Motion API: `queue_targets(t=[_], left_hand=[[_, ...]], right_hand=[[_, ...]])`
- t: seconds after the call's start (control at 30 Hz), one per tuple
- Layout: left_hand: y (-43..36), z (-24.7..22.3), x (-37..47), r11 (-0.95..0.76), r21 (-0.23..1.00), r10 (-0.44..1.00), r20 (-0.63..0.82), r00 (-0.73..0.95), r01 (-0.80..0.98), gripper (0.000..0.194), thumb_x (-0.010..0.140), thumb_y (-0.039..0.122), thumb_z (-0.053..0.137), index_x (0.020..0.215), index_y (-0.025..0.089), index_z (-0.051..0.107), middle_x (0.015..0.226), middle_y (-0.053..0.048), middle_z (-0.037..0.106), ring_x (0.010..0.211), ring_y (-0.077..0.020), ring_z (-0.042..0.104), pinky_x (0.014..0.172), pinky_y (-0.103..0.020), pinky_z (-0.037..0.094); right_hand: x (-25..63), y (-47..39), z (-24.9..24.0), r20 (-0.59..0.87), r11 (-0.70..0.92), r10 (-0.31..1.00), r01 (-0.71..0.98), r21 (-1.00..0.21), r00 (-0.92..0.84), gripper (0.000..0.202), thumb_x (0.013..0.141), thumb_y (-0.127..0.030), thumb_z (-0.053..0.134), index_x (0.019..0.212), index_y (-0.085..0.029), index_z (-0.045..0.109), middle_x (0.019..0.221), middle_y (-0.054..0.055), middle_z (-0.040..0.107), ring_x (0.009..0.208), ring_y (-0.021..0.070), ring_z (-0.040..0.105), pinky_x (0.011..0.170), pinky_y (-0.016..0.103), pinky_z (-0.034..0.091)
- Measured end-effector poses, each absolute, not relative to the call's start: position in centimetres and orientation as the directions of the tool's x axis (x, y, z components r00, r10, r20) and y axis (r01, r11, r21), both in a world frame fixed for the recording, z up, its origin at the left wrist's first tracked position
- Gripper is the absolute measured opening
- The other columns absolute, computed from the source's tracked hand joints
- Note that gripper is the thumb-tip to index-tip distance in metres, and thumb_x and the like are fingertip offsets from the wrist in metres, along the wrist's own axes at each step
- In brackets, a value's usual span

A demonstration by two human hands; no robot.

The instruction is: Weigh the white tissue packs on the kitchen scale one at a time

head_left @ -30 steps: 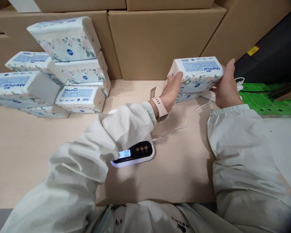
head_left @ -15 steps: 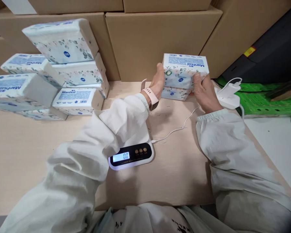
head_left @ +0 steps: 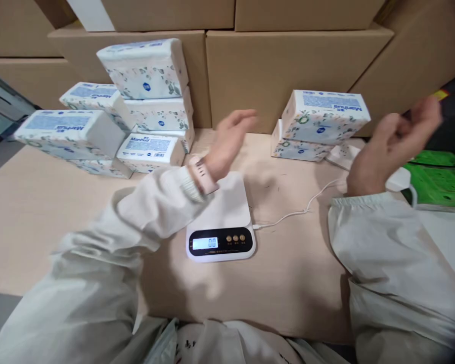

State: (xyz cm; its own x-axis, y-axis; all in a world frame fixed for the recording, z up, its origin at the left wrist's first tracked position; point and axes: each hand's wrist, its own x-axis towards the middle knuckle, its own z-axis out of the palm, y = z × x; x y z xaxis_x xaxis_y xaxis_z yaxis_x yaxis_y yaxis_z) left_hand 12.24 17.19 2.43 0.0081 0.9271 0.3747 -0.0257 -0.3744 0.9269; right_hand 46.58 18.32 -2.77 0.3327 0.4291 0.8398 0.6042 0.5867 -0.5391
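Note:
My left hand (head_left: 231, 141), with a pink watch band on the wrist, is raised open above the back of a white scale (head_left: 223, 207). It holds nothing. The scale's lit display reads 0.0. My right hand (head_left: 392, 144) is open and slightly blurred, to the right of two stacked tissue packs. The upper pack (head_left: 324, 119) sits on the lower pack (head_left: 301, 150), whose left end sticks out. At the left stand several more packs, including a tall stack (head_left: 146, 76) and a nearer pack (head_left: 70, 129). Neither hand touches a pack.
Cardboard boxes (head_left: 288, 71) form a wall behind the packs. A white cable (head_left: 298, 213) runs from the scale to a white power strip (head_left: 345, 155). A green crate (head_left: 440, 177) stands at the right.
Both hands have let go of the right-hand packs and moved apart, the left one leftward and the right one rightward. The view has shifted, so things appear farther right.

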Motion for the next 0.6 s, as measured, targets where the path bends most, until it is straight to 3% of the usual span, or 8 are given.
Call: queue_targets(t=[0.07, 0.1, 0.2, 0.27, 0.37, 0.6], left_hand=[[13.5, 3.2, 6.0, -0.433, 0.896, 0.888, 0.443, -0.127, 0.099, 0.009, 0.099, 0.029, 0.070, 0.103, 0.023, 0.076, 0.114, -0.003, 0.076, 0.125, -0.0284, 0.071, 0.122, -0.054, 0.051], [11.9, 3.1, 2.9, -0.456, 0.877, 0.842, 0.481, -0.244, 0.152, 0.008, 0.098, 0.028, 0.069, 0.100, 0.023, 0.074, 0.110, -0.002, 0.075, 0.121, -0.0265, 0.071, 0.121, -0.052, 0.052], [8.6, 1.0, -4.8, -0.425, 0.874, 0.720, 0.484, -0.498, 0.234, 0.011, 0.095, 0.029, 0.071, 0.102, 0.020, 0.070, 0.108, -0.002, 0.073, 0.118, -0.0249, 0.068, 0.120, -0.053, 0.049], [7.5, -1.3, -8.2, -0.374, 0.894, 0.689, 0.446, -0.571, 0.248, 0.018, 0.094, 0.032, 0.073, 0.107, 0.019, 0.068, 0.112, -0.003, 0.072, 0.125, -0.0273, 0.066, 0.121, -0.055, 0.045], [6.9, -4.2, -10.4, -0.306, 0.920, 0.679, 0.392, -0.621, 0.246, 0.025, 0.095, 0.036, 0.070, 0.115, 0.021, 0.066, 0.123, -0.005, 0.069, 0.139, -0.0304, 0.059, 0.120, -0.055, 0.042], [7.3, -6.0, -9.8, -0.279, 0.948, 0.691, 0.308, -0.654, 0.152, 0.044, 0.085, 0.031, 0.071, 0.127, 0.024, 0.059, 0.143, -0.011, 0.062, 0.142, -0.0258, 0.057, 0.126, -0.044, 0.044]], right_hand=[[44.9, 17.5, -1.3, 0.910, 0.668, 0.219, 0.625, -0.403, 0.352, 0.050, 0.104, -0.058, 0.056, 0.143, -0.027, 0.061, 0.141, 0.014, 0.062, 0.134, 0.0292, 0.062, 0.111, 0.052, 0.051], [43.5, 16.8, -0.6, 0.919, 0.699, 0.215, 0.605, -0.381, 0.331, 0.045, 0.104, -0.056, 0.059, 0.138, -0.028, 0.067, 0.134, 0.011, 0.066, 0.130, 0.0285, 0.065, 0.109, 0.050, 0.053], [38.3, 13.8, 1.5, 0.882, 0.723, 0.371, 0.506, -0.471, 0.291, 0.032, 0.103, -0.043, 0.063, 0.127, -0.027, 0.077, 0.123, 0.009, 0.075, 0.111, 0.0259, 0.075, 0.099, 0.048, 0.058], [34.9, 12.0, 2.4, 0.833, 0.685, 0.497, 0.480, -0.548, 0.242, 0.029, 0.102, -0.037, 0.063, 0.123, -0.024, 0.079, 0.119, 0.010, 0.079, 0.102, 0.0254, 0.079, 0.095, 0.047, 0.060], [31.1, 10.0, 3.4, 0.771, 0.648, 0.619, 0.456, -0.610, 0.150, 0.026, 0.100, -0.034, 0.064, 0.115, -0.022, 0.082, 0.117, 0.010, 0.081, 0.101, 0.0252, 0.080, 0.092, 0.046, 0.062], [27.0, 7.9, 4.7, 0.694, 0.626, 0.719, 0.410, -0.663, 0.025, 0.023, 0.102, -0.036, 0.064, 0.110, -0.026, 0.082, 0.118, 0.007, 0.083, 0.101, 0.0234, 0.079, 0.092, 0.045, 0.063]])
